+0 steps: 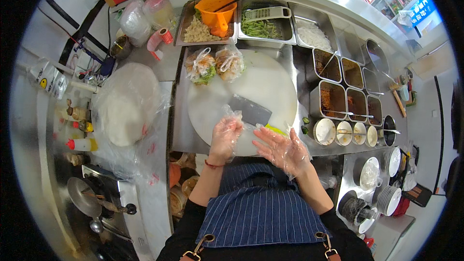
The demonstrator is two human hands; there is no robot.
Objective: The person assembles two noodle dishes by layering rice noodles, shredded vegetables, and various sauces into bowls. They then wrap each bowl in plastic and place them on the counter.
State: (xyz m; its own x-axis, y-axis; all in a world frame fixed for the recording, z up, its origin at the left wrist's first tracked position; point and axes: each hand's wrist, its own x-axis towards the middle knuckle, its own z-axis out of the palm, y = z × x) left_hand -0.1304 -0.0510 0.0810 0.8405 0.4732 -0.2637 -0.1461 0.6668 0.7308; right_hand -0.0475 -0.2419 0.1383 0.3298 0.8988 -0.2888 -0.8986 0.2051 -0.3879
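Note:
My left hand (226, 135) is curled closed, with crinkled clear plastic film (248, 127) at its fingers; whether this is a glove's loose end, I cannot tell. Beside it, my right hand (286, 151) is open, fingers stretched toward the left hand, with loose clear plastic like a disposable glove around it. Just beyond both hands a cleaver (250, 110) lies flat on a round white cutting board (208, 108). Its yellow-green handle (275, 129) is partly hidden by my right hand. Two filled food rolls in clear bags, one left (200, 65) and one right (229, 62), rest at the board's far side.
Metal trays at the back hold shredded greens under a grater (268, 13), an orange scoop (216, 14) and white strips (314, 36). Sauce tins (332, 99) and small bowls (324, 131) stand on the right. Plastic covers a pale round mass (126, 104) on the left, near a pan (84, 197).

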